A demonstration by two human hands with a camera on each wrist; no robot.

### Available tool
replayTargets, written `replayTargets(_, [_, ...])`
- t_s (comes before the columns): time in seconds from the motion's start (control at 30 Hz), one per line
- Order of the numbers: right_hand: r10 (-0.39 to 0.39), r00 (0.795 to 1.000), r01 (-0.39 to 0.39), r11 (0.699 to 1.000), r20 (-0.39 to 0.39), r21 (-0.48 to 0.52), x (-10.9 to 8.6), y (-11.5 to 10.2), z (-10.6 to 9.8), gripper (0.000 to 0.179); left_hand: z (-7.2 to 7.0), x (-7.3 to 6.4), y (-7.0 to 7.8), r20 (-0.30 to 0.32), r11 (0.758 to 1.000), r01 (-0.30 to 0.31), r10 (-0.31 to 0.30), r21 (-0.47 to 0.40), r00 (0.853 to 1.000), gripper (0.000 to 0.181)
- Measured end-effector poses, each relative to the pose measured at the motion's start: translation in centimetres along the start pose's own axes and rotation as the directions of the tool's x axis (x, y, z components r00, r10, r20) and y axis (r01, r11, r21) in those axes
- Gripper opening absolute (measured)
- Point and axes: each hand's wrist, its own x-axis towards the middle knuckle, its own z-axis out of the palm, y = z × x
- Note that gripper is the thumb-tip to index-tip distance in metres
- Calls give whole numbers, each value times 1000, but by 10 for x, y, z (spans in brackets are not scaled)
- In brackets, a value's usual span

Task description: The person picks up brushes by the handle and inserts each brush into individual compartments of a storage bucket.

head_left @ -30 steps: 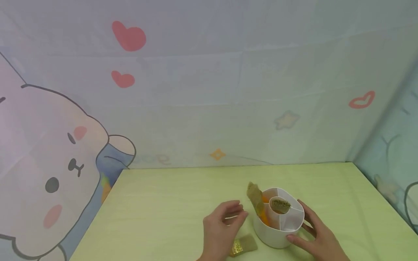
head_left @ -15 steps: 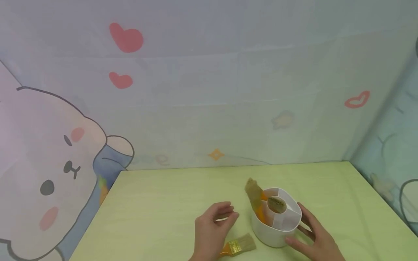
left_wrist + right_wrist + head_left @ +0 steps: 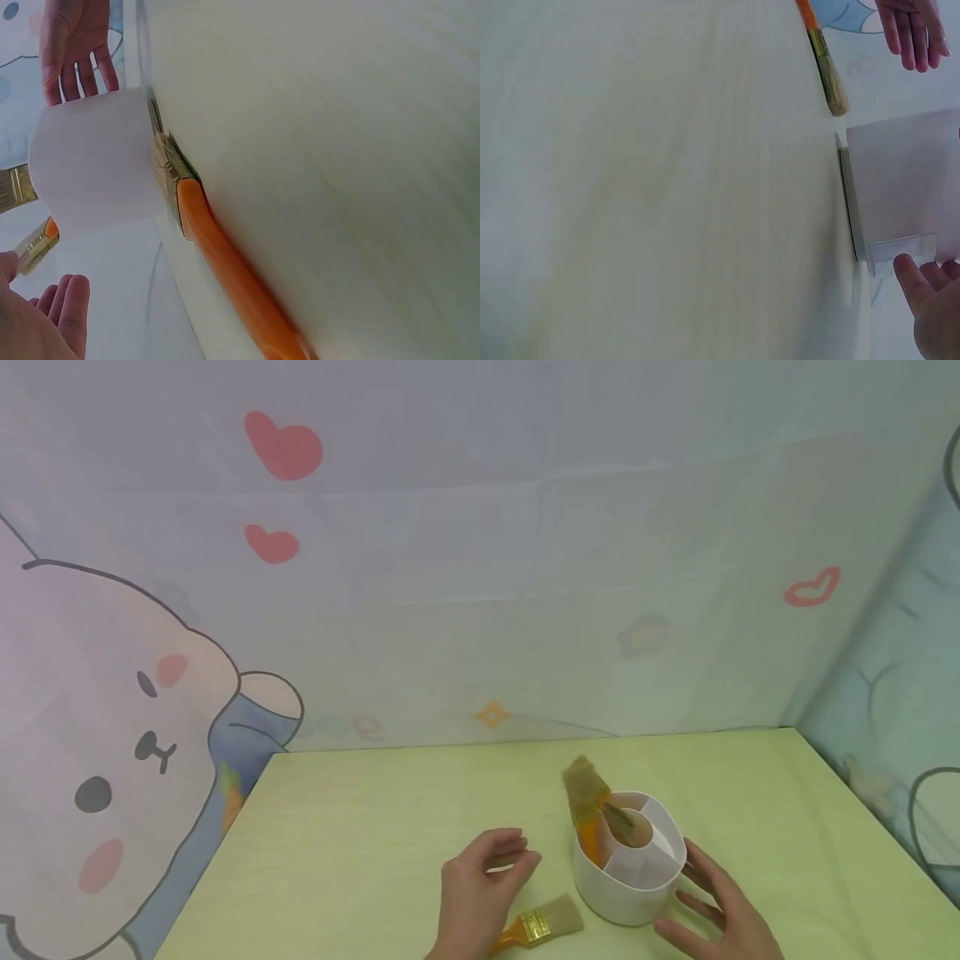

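A white divided holder [image 3: 626,895] stands upright on the table, with a round compartment in its middle. Orange-handled paintbrushes lean in it bristles up: a wide one [image 3: 583,793] tilts over the left rim, and another [image 3: 618,820] crosses the middle compartment. My right hand [image 3: 723,910] is at the holder's right side; its thumb [image 3: 909,274] meets a clear strip [image 3: 904,247] on the wall. My left hand [image 3: 480,893] hovers left of the holder, fingers loosely bent, holding nothing. Between it and the holder lies a third paintbrush [image 3: 551,920], its handle partly hidden behind this hand.
The pale yellow-green table [image 3: 390,802] runs back to a printed cloth backdrop [image 3: 420,543] with hearts and a cartoon animal [image 3: 150,760]. Another cloth [image 3: 900,710] hangs along the right side.
The holder has turned clockwise with its brushes. My left hand has drawn slightly left, uncovering more of the lying paintbrush. My right hand's grip around the holder has loosened.
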Motion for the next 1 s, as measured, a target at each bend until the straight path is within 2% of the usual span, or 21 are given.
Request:
replayTargets(0.07, [37,999,-37,999,8,2,-2,-1,0,106,0,0,-1,4,1000,1,-1,-1,1000,29])
replayTargets(0.2, [30,1000,-30,1000,9,-4,-3,-1,-1,106,-1,0,-3,10,1000,9,-9,-5,1000,29])
replayTargets(0.27, [11,1000,-11,999,5,-31,-3,0,-3,105,-2,0,-3,12,1000,6,-6,-8,1000,28])
replayTargets(0.43, [-112,994,111,984,-3,-142,6,3,-13,101,-4,-1,-2,26,1000,12,-12,-11,1000,27])
replayTargets(0.5, [-208,978,207,964,11,-167,13,5,-21,95,-6,-1,-3,33,1000,24,-24,-6,999,28])
replayTargets(0.6, [-290,955,296,939,61,-173,26,6,-33,87,-7,-2,-4,40,999,39,-39,5,998,29])
replayTargets(0.67, [-380,920,391,904,98,-172,34,7,-40,84,-8,-3,-5,41,999,48,-48,12,998,30])
replayTargets(0.8, [-469,871,489,856,146,-170,44,3,-46,90,-10,-5,-5,43,998,58,-59,22,997,30])
replayTargets(0.87, [-472,868,494,851,151,-177,46,1,-46,92,-11,-5,-5,44,998,61,-62,25,997,30])
replayTargets(1.0, [-457,880,475,848,130,-235,46,-3,-40,94,-12,-5,-6,44,998,57,-59,32,997,31])
